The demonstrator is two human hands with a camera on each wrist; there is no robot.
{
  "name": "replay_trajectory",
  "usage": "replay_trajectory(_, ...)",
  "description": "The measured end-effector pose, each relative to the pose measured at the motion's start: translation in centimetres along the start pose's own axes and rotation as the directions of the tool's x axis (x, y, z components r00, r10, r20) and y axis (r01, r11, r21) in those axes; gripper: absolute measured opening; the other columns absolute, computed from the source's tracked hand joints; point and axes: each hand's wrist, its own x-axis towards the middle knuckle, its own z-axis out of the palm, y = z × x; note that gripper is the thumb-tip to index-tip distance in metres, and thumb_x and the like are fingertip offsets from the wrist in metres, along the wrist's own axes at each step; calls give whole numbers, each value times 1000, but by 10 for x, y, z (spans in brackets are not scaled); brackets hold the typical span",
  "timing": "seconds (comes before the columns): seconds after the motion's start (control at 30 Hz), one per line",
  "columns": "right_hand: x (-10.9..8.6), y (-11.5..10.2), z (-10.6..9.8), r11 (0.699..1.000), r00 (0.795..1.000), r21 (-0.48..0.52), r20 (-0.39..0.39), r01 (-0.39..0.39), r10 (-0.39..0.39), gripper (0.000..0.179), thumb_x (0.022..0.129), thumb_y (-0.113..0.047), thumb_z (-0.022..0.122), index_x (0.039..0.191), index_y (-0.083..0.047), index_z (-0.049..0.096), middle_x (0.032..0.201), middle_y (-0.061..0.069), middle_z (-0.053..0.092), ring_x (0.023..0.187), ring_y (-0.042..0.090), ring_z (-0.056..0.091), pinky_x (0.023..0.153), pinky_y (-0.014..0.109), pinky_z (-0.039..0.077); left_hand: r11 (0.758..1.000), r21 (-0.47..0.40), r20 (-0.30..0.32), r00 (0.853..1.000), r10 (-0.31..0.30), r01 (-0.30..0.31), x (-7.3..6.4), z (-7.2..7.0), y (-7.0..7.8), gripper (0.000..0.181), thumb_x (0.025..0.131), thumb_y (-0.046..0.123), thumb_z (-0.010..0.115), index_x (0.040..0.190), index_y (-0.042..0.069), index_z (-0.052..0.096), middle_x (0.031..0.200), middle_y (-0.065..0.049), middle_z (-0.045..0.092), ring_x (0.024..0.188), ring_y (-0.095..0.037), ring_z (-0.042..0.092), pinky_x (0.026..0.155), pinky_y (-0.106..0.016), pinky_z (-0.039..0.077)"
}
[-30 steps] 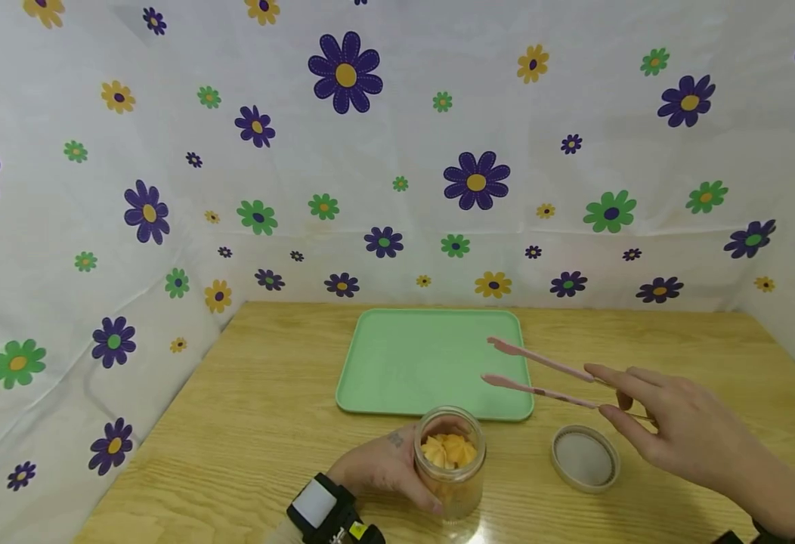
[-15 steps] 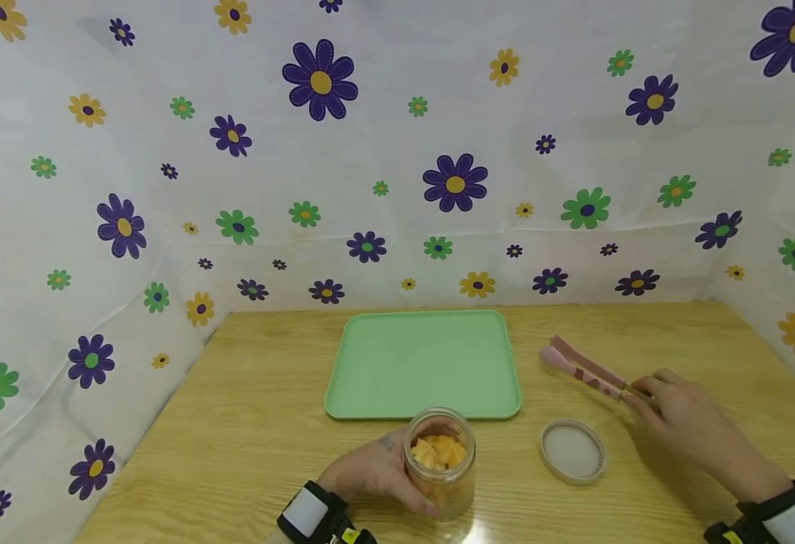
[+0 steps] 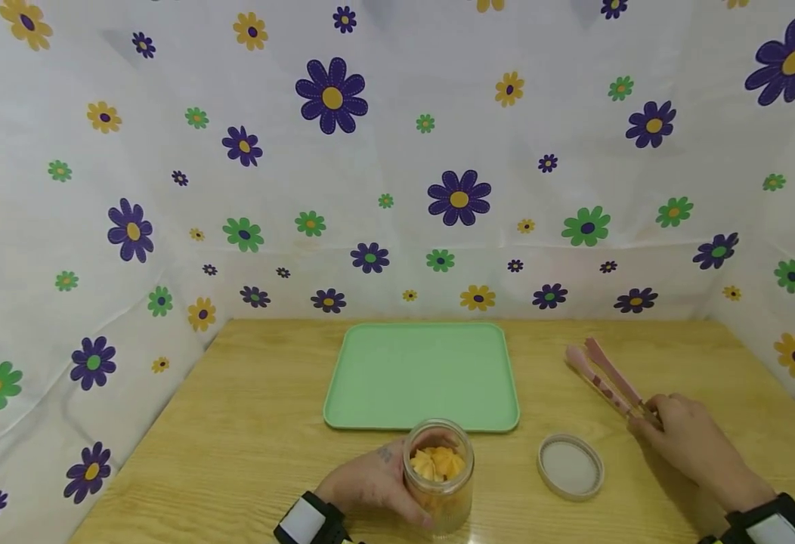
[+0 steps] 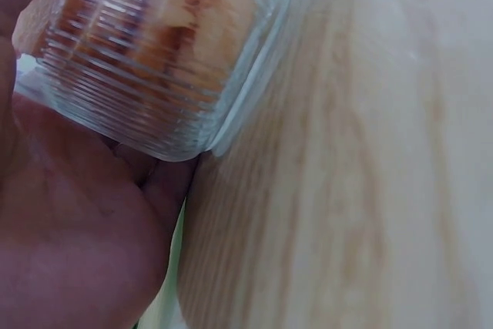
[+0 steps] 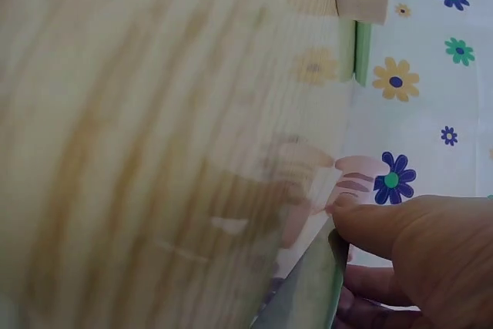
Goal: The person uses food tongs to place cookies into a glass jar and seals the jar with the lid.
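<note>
My left hand (image 3: 373,483) grips a ribbed glass jar (image 3: 441,508) from its left side. Its mouth is uncovered, and orange-yellow ridged pieces (image 3: 438,462) show inside. Up close in the left wrist view, the jar (image 4: 169,59) lies against the palm with its base at the wooden tabletop. On the right, my right hand (image 3: 693,446) pinches the rear end of pink tongs (image 3: 599,384) low over the table. The tips point away to the left, a little apart, with nothing between them. In the right wrist view, the thumb and fingers of the right hand (image 5: 447,256) are partly cut off.
A pale round lid (image 3: 570,467) lies between the jar and my right hand. Behind the jar is a flat mint-green tray (image 3: 421,378). The wooden table (image 3: 255,423) ends at a white flower-printed cloth (image 3: 370,166) at the back and sides.
My right hand has drawn the tongs from over the tray's right side down towards the table at the right, and their arms have come closer together. The left hand still holds the jar.
</note>
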Motion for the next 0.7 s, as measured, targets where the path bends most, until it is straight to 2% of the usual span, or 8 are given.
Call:
replay_trajectory(0.1, -3, -8, 3, 996, 989, -50, -123, 75, -81, 35, 89, -19, 77, 101, 12, 66, 82, 18, 62, 70, 29, 55, 61, 40, 45, 1000, -1, -5, 1000, 7, -7, -1, 0, -1, 83, 78, 7, 87, 148, 24, 45, 146, 3, 50, 137, -16, 44, 116, -25, 33)
replay_trajectory(0.2, -8, -26, 9, 966, 925, -99, -280, 239, -258, 37, 79, -17, 86, 106, 3, 71, 94, 17, 68, 83, 33, 60, 73, 52, 48, 1000, 5, -12, 1000, 5, -5, -3, 0, 0, 83, 78, 7, 87, 148, 24, 45, 146, 3, 49, 138, -15, 44, 116, -24, 33)
replay_trajectory(0.27, -14, -41, 15, 926, 874, -118, -306, 357, -376, 39, 76, -23, 89, 107, -7, 73, 101, 7, 69, 91, 29, 63, 79, 54, 50, 1000, 3, -14, 1000, -2, 3, -6, 0, 0, 83, 78, 7, 87, 148, 24, 45, 147, 4, 50, 138, -14, 44, 116, -23, 32)
replay_trajectory(0.3, -17, -49, 17, 911, 865, -106, -285, 399, -413, 42, 77, -29, 89, 110, -10, 72, 105, 3, 69, 95, 26, 63, 80, 53, 52, 1000, -2, -12, 1000, -6, 6, -7, 0, 0, 84, 79, 7, 87, 148, 24, 44, 147, 4, 50, 138, -14, 44, 116, -23, 33)
replay_trajectory(0.4, -27, -69, 24, 906, 896, -68, -138, 417, -422, 58, 81, -54, 82, 123, -16, 68, 119, -5, 65, 106, 20, 62, 85, 51, 54, 1000, -31, -4, 1000, -4, 4, -10, 0, 0, 84, 79, 6, 86, 149, 22, 44, 147, 2, 50, 138, -16, 44, 116, -24, 33)
replay_trajectory(0.5, -30, -80, 26, 926, 929, -65, 22, 371, -371, 77, 79, -71, 73, 134, -18, 63, 123, -2, 63, 109, 21, 61, 86, 51, 55, 999, -43, 8, 1000, 6, -6, -10, -1, -1, 84, 80, 6, 86, 150, 21, 43, 147, 1, 50, 138, -17, 45, 116, -25, 33)
replay_trajectory(0.63, -28, -86, 24, 962, 950, -64, 187, 265, -249, 89, 73, -80, 70, 141, -25, 58, 121, -1, 61, 104, 19, 58, 79, 45, 54, 1000, -23, 18, 1000, 21, -20, -8, -2, -1, 84, 80, 7, 86, 150, 21, 42, 148, 2, 49, 139, -15, 44, 117, -25, 32)
replay_trajectory(0.7, -26, -87, 23, 972, 954, -65, 217, 228, -209, 90, 71, -80, 72, 142, -27, 58, 119, -2, 61, 102, 17, 57, 75, 42, 54, 1000, 5, 12, 1000, 26, -26, -7, -2, 0, 85, 80, 8, 87, 150, 24, 42, 148, 3, 49, 139, -14, 44, 117, -24, 32)
